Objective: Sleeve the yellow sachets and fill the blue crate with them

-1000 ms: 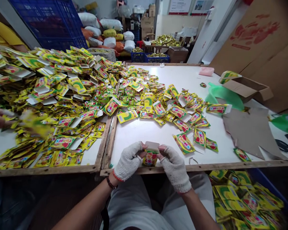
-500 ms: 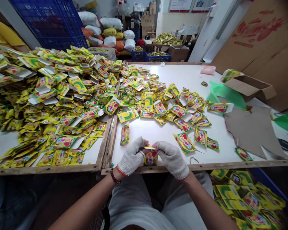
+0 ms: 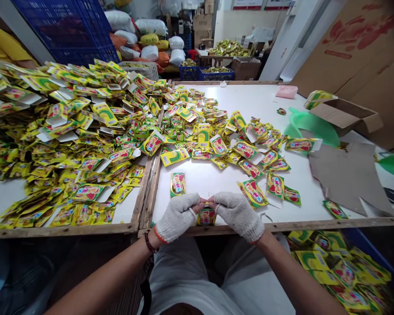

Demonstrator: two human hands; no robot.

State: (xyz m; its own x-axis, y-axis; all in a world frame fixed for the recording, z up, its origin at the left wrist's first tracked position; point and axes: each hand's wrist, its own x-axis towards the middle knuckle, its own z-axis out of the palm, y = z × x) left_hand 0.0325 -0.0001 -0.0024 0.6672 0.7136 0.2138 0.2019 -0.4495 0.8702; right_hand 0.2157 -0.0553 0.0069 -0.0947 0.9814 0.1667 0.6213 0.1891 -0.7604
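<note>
Left hand [image 3: 177, 215] and right hand [image 3: 238, 214] close together, fingertips pinching top of yellow-green packet [image 3: 206, 217]. Packet sat between and just below fingertips, at white table's [image 3: 249, 100] near wooden edge [image 3: 315, 224].

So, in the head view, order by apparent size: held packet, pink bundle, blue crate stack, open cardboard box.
Blue crate stack
Open cardboard box
Held packet and pink bundle: too alike to rank

At the upper left of the frame, a yellow sleeve [image 3: 8, 43] shows left of stacked blue crates [image 3: 67, 30]; piled sacks [image 3: 151, 27] occupy the area left of top centre; at the right, a pink pack [image 3: 286, 91], green basin [image 3: 328, 134], open box [image 3: 336, 116] and cardboard sheet [image 3: 344, 175] adjoin a large carton [image 3: 357, 57].
</note>
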